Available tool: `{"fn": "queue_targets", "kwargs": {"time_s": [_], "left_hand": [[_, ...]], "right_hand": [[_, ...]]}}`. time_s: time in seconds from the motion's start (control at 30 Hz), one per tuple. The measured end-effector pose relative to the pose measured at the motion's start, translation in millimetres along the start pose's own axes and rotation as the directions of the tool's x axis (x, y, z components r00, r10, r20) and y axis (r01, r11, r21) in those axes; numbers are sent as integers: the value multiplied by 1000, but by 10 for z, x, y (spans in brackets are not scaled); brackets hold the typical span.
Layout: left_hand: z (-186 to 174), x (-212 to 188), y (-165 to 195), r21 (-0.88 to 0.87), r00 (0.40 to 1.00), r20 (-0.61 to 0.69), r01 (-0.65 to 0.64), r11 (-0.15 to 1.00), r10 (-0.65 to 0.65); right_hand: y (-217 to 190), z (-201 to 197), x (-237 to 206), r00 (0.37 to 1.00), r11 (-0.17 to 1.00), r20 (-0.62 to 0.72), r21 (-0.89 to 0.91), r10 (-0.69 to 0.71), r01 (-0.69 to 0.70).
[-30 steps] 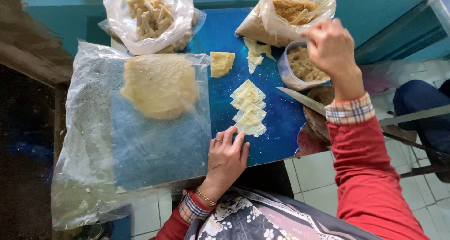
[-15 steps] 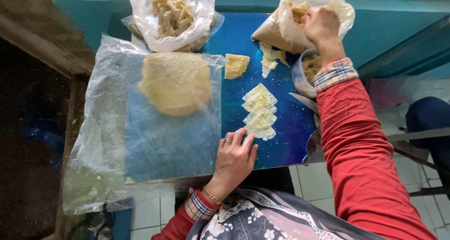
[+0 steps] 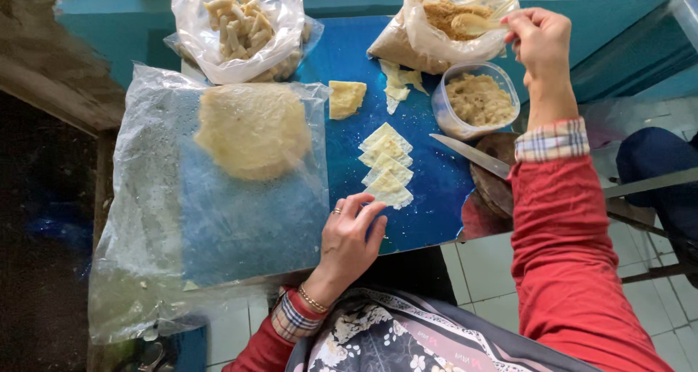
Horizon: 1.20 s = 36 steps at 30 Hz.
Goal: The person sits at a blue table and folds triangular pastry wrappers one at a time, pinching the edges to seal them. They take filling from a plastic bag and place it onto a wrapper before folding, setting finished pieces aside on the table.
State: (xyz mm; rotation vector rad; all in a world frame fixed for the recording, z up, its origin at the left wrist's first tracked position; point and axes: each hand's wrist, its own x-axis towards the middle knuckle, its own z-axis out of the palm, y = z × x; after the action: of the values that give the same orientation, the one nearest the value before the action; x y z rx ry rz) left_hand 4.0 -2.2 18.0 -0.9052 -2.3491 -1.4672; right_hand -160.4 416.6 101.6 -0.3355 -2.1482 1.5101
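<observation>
The blue worktop (image 3: 436, 205) carries everything, and the round plastic tub (image 3: 476, 106) of crumbly beige filling near its far right corner serves as the mark for the rest. Largest is the clear plastic sheet (image 3: 218, 219), spread well to the left of the tub and hanging over the worktop's near edge, with a round pale dough disc (image 3: 253, 128) lying on its far half. Beyond the sheet, far left of the tub, stands an open plastic bag of pale rolled sticks (image 3: 236, 26). Just behind the tub sits a second open bag of brown crumbs (image 3: 454, 23); the right hand (image 3: 542, 41) is raised beside it, its grip pinched narrow on a spoon (image 3: 474, 24) whose bowl is inside the bag's mouth. A knife (image 3: 472, 155) lies just on the near side of the tub, its blade pointing left. Left of the tub are torn dough scraps (image 3: 396, 85) and a squarish dough piece (image 3: 346, 98). A row of small folded dough squares (image 3: 387, 165) runs near-left of the tub. The left hand (image 3: 350, 242) rests flat on the worktop, fingers spread and holding nothing, fingertips just beside the nearest square.
</observation>
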Motion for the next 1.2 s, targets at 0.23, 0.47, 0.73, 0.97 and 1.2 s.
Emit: {"fn": "queue_targets", "kwargs": {"time_s": [0.23,0.47,0.73,0.97,1.2], "left_hand": [[-113,240,-103,9,997,-73,-23,1000,23],[19,352,-191,51,999,40,-32,998,30],[163,315,-277,189,982,127,-159,969,137],[195,273,-323,257,980,143,-171,951,138],[170,252,-288,286,975,169,-191,939,147]], "right_hand": [[-269,210,-1240,960,998,275,-28,-48,58],[-348,606,-2112,933,953,359,-292,35,77],[-413,716,-2215,853,862,479,-323,-207,390],[-485,696,-2205,780,714,528,-398,-335,576],[-566,676,-2229,710,618,579,-402,-400,676]]}}
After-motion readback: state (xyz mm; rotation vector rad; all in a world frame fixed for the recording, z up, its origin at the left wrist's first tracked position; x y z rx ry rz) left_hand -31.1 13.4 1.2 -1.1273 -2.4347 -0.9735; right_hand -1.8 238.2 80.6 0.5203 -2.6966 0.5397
